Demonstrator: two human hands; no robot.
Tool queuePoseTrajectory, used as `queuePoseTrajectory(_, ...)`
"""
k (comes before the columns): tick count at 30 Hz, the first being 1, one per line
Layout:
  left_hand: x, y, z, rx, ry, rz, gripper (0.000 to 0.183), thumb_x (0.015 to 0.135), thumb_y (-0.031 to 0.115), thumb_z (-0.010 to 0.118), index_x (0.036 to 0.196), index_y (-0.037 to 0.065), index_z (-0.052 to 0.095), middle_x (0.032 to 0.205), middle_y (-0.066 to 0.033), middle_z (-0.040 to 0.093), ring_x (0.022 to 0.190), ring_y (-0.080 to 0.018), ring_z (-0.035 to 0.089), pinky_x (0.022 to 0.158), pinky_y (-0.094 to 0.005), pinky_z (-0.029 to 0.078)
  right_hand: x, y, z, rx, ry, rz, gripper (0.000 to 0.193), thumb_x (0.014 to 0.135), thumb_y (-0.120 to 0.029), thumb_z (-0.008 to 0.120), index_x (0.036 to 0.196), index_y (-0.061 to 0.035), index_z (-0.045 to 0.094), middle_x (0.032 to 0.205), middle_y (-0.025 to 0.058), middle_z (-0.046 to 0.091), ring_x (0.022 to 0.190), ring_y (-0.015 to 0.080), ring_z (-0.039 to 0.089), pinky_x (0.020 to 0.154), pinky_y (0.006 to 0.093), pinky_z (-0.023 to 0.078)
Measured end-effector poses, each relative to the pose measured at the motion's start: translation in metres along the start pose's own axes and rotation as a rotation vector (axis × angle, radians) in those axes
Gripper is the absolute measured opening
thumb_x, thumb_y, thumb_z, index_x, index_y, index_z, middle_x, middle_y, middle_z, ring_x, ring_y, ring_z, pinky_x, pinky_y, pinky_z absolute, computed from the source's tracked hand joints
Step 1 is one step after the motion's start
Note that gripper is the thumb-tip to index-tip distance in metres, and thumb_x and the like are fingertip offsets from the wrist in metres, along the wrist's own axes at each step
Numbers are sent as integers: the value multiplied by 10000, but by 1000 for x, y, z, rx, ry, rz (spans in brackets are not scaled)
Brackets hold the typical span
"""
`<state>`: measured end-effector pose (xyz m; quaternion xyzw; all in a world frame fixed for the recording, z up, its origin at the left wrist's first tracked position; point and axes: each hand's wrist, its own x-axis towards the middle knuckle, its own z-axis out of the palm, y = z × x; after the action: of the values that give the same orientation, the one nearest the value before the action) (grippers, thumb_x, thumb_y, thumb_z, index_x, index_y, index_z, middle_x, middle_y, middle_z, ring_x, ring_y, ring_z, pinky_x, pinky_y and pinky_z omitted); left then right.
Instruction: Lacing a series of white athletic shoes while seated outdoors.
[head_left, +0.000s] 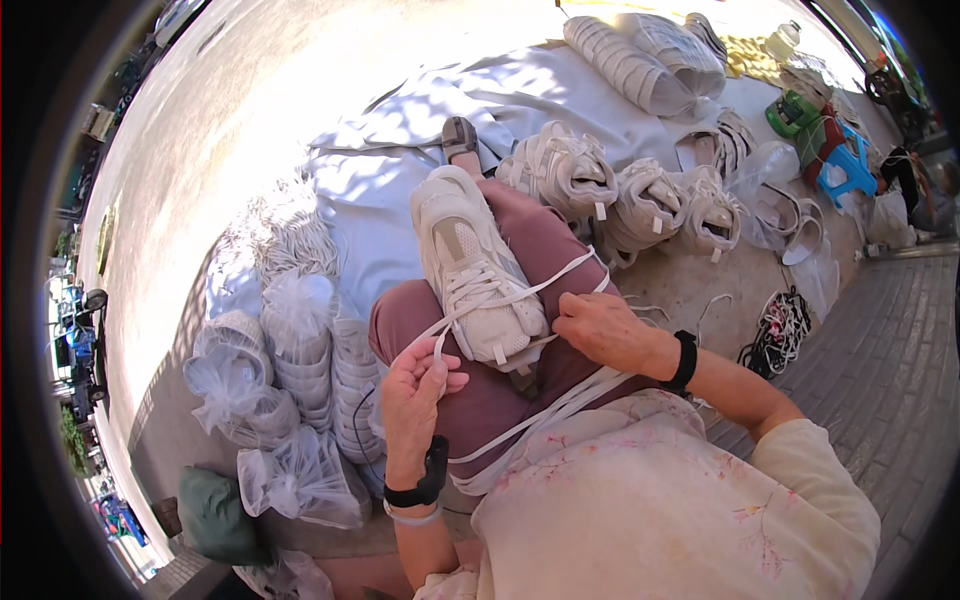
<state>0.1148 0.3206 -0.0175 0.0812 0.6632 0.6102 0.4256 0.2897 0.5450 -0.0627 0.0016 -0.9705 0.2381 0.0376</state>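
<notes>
A cream-white sneaker point(468, 265) rests on my lap between my knees, its toe away from me and its heel close to me. Pale laces criss-cross over its tongue. Between the thumb and fingers of my left hand point(410, 388), beside the shoe, is one stretch of white shoelace point(440, 345). My right hand point(612, 332) is closed at the shoe's right side, fingertips curled in on the lace; the exact grip is partly hidden. From the shoe, lace loops up over my right knee and back toward this hand. More white laces point(550, 420) lie across my lap.
Several similar sneakers point(640, 205) stand to the right on a pale sheet point(380, 200). Stacked shoes in plastic bags point(300, 350) are on the left, below a heap of white laces point(295, 225). Dark laces point(780, 330) and a blue plastic stool point(845, 160) are at the right.
</notes>
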Motion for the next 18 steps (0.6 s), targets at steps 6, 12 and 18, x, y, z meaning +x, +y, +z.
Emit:
queuePoseTrajectory(6,-2,-8,-1,38,0,-47,235,954,193,591,1063,-13,625,785,-11,606,608,-71,583,544,-194,455,3,6,-34,191,245,260,45,831,-80,624,857,-53,599,835,107,531,756,323,584,650,403,481)
queuePoseTrajectory(12,4,-7,4,180,54,-12,251,956,258,595,985,22,675,646,26,522,542,-39,492,491,-175,412,-16,8,-34,65,-14,388,102,828,-81,630,925,-56,613,883,113,549,795,325,593,685,401,489)
queuePoseTrajectory(18,21,-13,2,469,167,174,253,938,229,606,985,-13,661,634,26,528,575,-74,507,532,-236,406,-4,-13,-23,138,47,251,91,819,-83,619,894,-58,574,938,115,526,810,318,607,657,414,508)
